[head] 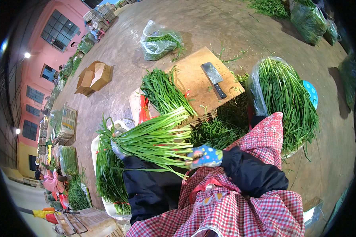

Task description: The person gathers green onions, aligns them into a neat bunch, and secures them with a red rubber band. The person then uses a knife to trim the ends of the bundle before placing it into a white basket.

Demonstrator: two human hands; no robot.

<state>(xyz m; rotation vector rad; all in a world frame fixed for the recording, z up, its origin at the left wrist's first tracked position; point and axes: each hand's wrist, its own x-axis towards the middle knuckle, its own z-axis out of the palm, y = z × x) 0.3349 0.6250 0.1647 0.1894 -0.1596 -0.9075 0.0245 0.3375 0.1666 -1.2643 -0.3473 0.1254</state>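
Observation:
A loose bunch of garlic chives [154, 139] spans my lap, pale stem ends to the right. My left hand [116, 147], in a light glove and partly hidden by leaves, grips the leafy end. At the stem ends, my right hand [207, 156], in a blue dotted glove, has its fingers curled on a few stalks. Just beyond, another pile of chives [163, 91] lies on the left part of a wooden board [190, 68]. A cleaver [213, 78] with a black handle rests flat on that board. Red ties [143, 108] hang beside the pile.
To the right stands a large plastic-lined bundle of chives [287, 97]. Banded chives [111, 177] lie in a white container [95, 145] on my left. Loose greens [219, 133] lie below the board. Farther off are an open cardboard box [95, 77] and a bag of greens [160, 44].

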